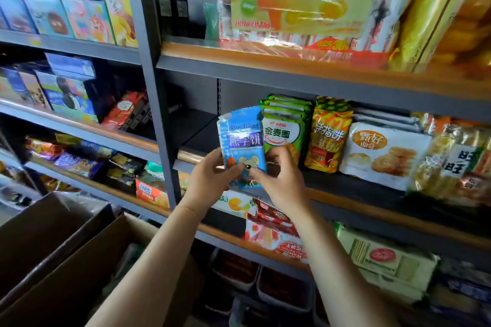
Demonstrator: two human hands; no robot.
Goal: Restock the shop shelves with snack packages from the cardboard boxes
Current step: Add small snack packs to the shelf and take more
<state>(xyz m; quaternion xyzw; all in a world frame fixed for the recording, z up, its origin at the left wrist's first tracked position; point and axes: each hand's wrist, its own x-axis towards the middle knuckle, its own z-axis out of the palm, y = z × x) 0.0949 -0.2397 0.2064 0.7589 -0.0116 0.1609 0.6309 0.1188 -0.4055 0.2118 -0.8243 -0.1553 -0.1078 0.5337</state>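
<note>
Both my hands hold a blue snack bag (243,141) with a cartoon bear upright in front of the middle shelf (345,195). My left hand (207,176) grips its lower left edge, thumb on the front. My right hand (279,180) pinches its lower right corner. The bag sits just left of a row of green snack bags (285,130), over the dark bare stretch of shelf at the left end. An open cardboard box (79,260) stands at the lower left below my arms; its contents are mostly hidden.
Right of the green bags stand orange-yellow bags (328,138), white cookie bags (382,154) and clear rice-cracker packs (457,162). A grey upright post (156,103) divides the shelving. Large yellow packs (305,0) fill the shelf above; wafer packs (276,231) lie on the shelf below.
</note>
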